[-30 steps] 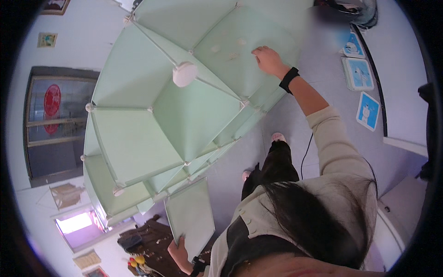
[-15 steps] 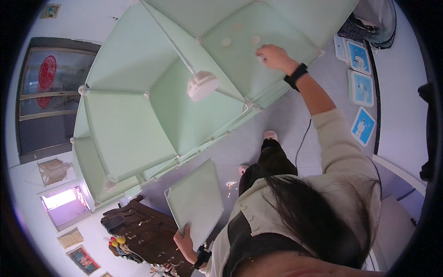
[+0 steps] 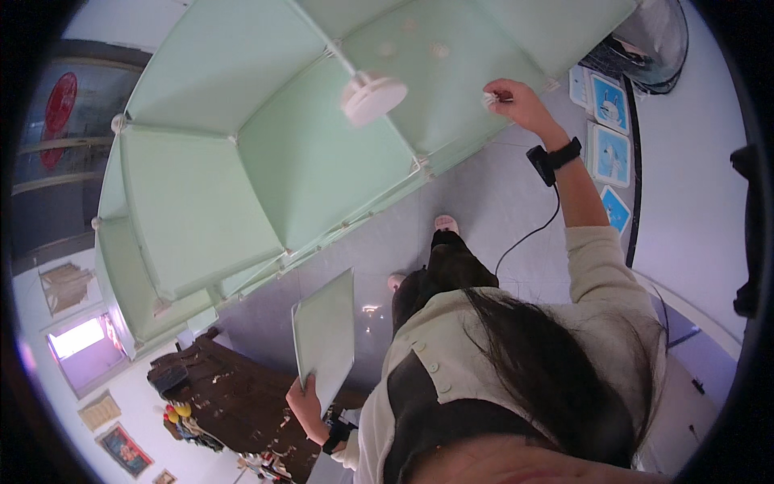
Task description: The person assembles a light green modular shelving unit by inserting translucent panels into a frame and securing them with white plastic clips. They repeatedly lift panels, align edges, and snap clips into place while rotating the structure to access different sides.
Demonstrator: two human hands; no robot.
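My left hand (image 3: 305,405) grips the lower corner of a flat pale green panel (image 3: 326,327), held upright beside my legs. In my right hand (image 3: 522,106), a small white plastic connector (image 3: 490,98) sits pinched between thumb and fingers, just over the right part of a large pale green cube shelf (image 3: 193,202). The shelf is built of panels and white rods joined at the corners. Several small round white connectors (image 3: 439,50) lie on its panel beyond that hand. One white rod ends in a big round white connector (image 3: 375,98), sticking up toward me.
Blue-and-white panels with animal pictures (image 3: 610,153) lie along the right wall, below a grey bag (image 3: 657,48). At lower left stands a dark brown wooden table (image 3: 242,395) with clutter on it. A black cable (image 3: 528,234) hangs from my right wrist.
My right hand has lifted off the shelf panel and moved right and nearer, with the white connector in its fingers. My left hand still holds the green panel. The whole view has shifted slightly.
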